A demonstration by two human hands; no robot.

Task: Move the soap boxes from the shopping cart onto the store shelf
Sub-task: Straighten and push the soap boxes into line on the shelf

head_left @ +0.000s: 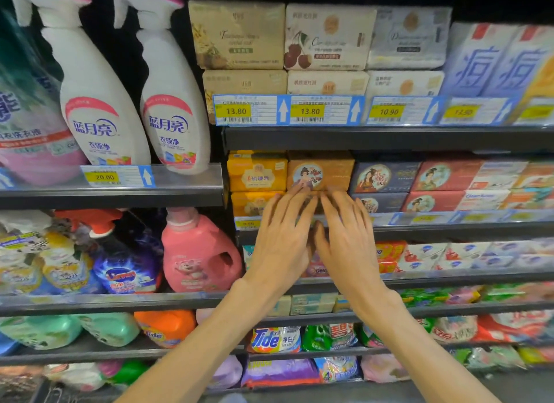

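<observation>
Setting: store shelving (389, 139) in dark metal tiers, packed with soaps on the right and laundry bottles on the left.
Orange soap box (320, 169): on the middle shelf, top of a stack, printed with a round picture of a lady; a yellow soap box (257, 171) sits just left, dark blue boxes (385, 177) just right.
Left hand (283, 237): fingers straight and spread, tips touching the lower front edge of the orange soap box; grasping nothing.
Right hand (344, 237): likewise flat and released, fingertips against the same box, just beside the left hand.
Price tags (289, 110): yellow fields read 13.80, 13.80 and 10.90 on the upper rail, with white arrows pointing up; farther right ones are blurred.
Spray bottles (102, 103): two white ones with pink tops at far left, blue Chinese brand lettering, tagged 20.00.
Pink jug (198, 252): below the spray bottles.
Tide pack (274, 339): lower shelf, name readable.
Cart: I cannot tell where it stands.
</observation>
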